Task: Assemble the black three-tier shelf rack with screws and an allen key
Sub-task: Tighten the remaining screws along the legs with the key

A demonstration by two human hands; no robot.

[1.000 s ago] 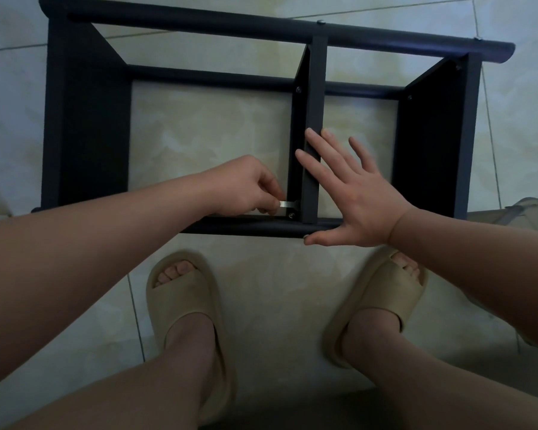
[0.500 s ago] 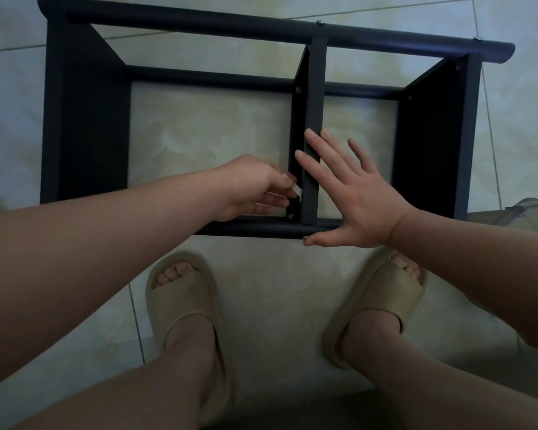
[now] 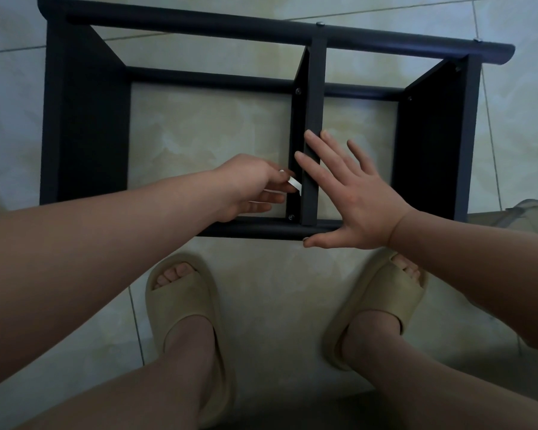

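— What's the biggest thing down there?

— The pale glossy tiled floor [image 3: 277, 290], and on it the black metal three-tier shelf rack [image 3: 84, 119], tipped on its side so you look straight through the frame. It lies just ahead of the person's feet, which are in beige foam slippers [image 3: 180, 305]. Two solid end panels stand at left and right. The middle shelf panel [image 3: 316, 103] runs edge-up between them, closer to the right one.

— And the hands?

— The right hand [image 3: 354, 200] is flat and spread. Its fingers lie straight across the top edge of that middle panel, and the thumb stretches along the near round tube [image 3: 261, 228] of the frame. It grasps nothing, only presses.

— The left?

— The left hand [image 3: 246, 184] reaches in from the left, just beside the middle panel's left face. Its thumb and forefinger pinch a small silver allen key [image 3: 294, 183], and the other fingers are curled under.

— Is the key in a screw?

— No. There's a small round screw head [image 3: 291, 216] at the foot of the panel where it meets the near tube. The key is held a little above that, clear of it. Whether its tip touches the panel, I can't tell.
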